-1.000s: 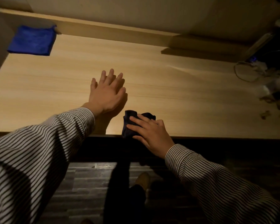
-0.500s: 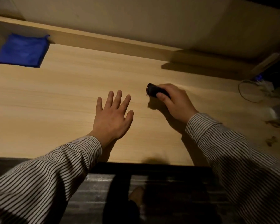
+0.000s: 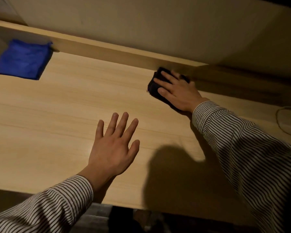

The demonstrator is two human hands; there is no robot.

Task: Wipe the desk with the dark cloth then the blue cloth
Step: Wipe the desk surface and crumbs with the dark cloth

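The light wooden desk (image 3: 60, 115) fills the view. My right hand (image 3: 178, 91) presses the dark cloth (image 3: 154, 86) flat against the desk at the far edge, right by the raised back ledge; most of the cloth is hidden under my palm. My left hand (image 3: 114, 148) rests flat on the desk's middle, fingers spread, holding nothing. The blue cloth (image 3: 22, 60) lies folded at the far left corner, well away from both hands.
A raised wooden ledge (image 3: 107, 49) runs along the back of the desk below the wall. A thin looped cable (image 3: 280, 125) lies at the right edge. The desk's front edge and dark floor show at the bottom.
My right hand has pushed the dark cloth from the desk's front edge away to the back ledge. My left hand has stayed flat near the middle. The blue cloth has not moved.
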